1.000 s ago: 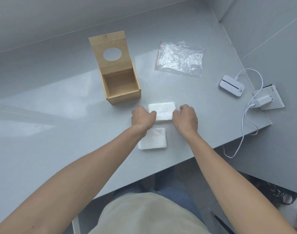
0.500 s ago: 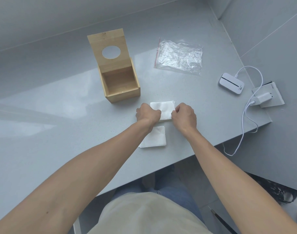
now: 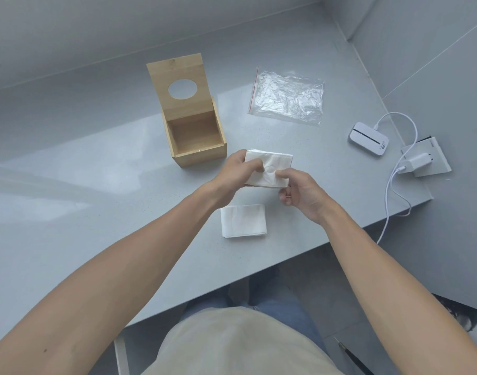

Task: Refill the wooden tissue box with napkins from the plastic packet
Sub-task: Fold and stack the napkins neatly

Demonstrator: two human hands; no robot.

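A pale grey desk (image 3: 96,185) fills my view, set into a corner of plain grey walls. Both my hands are closed on one napkin stack (image 3: 270,169), raised just off the surface: the left hand (image 3: 232,177) pinches its left edge, the right hand (image 3: 299,190) holds the near right corner with thumb and fingers. Just below my hands a second napkin stack (image 3: 244,220) lies flat. Just beyond my left hand stands the wooden tissue box (image 3: 196,142), lid (image 3: 180,87) tipped upright, its inside looking bare. Further off, beyond my right hand, the plastic packet (image 3: 286,98) lies flat and seems emptied.

I judge I am mid-load: napkins out, none in the box. Next I must carry this stack over the opening, square it to the walls, and lower it in without crumpling it.
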